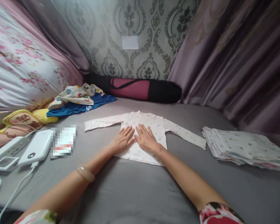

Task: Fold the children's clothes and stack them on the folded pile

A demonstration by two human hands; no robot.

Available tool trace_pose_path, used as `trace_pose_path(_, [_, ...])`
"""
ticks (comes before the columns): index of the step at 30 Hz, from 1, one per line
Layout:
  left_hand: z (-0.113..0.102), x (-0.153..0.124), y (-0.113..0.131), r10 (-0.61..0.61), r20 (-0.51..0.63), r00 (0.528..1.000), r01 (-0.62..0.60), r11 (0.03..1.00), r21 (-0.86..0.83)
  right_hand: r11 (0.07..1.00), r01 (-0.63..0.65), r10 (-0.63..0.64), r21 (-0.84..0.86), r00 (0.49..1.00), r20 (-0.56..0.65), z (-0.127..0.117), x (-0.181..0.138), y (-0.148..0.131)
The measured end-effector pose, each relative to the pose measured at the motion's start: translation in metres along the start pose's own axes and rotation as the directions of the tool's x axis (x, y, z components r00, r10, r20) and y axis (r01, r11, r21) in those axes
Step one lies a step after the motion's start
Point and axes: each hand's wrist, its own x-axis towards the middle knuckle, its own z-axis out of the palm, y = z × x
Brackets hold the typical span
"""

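A small white long-sleeved shirt with a faint print lies spread flat on the grey sheet, its collar away from me and both sleeves stretched out sideways. My left hand rests palm down on the shirt's front, fingers extended. Beside it, my right hand lies flat on the same cloth, its fingers slightly apart. The two hands nearly meet at the middle of the chest. Neither one grips the fabric; the patch of shirt beneath them is hidden.
To the right sits a stack of folded printed clothes. On the left are a white power bank, a power strip and a blurred-out packet. Behind lie a blue garment, a patterned one and a long maroon-black bag.
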Motion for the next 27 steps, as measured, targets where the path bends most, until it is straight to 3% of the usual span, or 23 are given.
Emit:
trace_pose_path(8, [-0.011, -0.063, -0.007, 0.021, 0.074, 0.997, -0.023, 0.999, 0.026, 0.964, 0.233, -0.251, 0.127, 0.956, 0.150, -0.017, -0.091, -0.026])
trace_pose_path(14, [-0.013, -0.108, -0.020, 0.013, 0.092, 0.996, -0.016, 0.999, 0.035, 0.926, 0.201, -0.286, 0.321, 0.926, 0.245, -0.037, -0.164, -0.030])
trace_pose_path(17, [-0.021, -0.123, -0.027, 0.009, 0.079, 0.997, -0.012, 0.999, 0.035, 0.904, 0.179, -0.293, 0.387, 0.920, 0.259, -0.054, -0.186, -0.023])
trace_pose_path(19, [-0.033, -0.121, -0.027, 0.007, 0.050, 0.999, -0.008, 1.000, 0.024, 0.882, 0.192, -0.322, 0.431, 0.912, 0.254, -0.064, -0.185, -0.015])
trace_pose_path(22, [-0.050, -0.091, -0.012, -0.001, -0.039, 0.999, -0.001, 1.000, -0.031, 0.874, 0.197, -0.298, 0.444, 0.940, 0.168, -0.067, -0.152, 0.001])
trace_pose_path(24, [-0.051, -0.059, 0.006, 0.023, -0.110, 0.994, -0.031, 0.997, -0.076, 0.924, 0.139, -0.138, 0.356, 0.990, -0.029, -0.059, -0.116, 0.012])
trace_pose_path(27, [-0.035, -0.014, 0.035, 0.128, -0.046, 0.991, -0.131, 0.988, -0.082, 0.985, -0.015, 0.043, 0.172, 0.986, -0.159, -0.039, -0.065, 0.025])
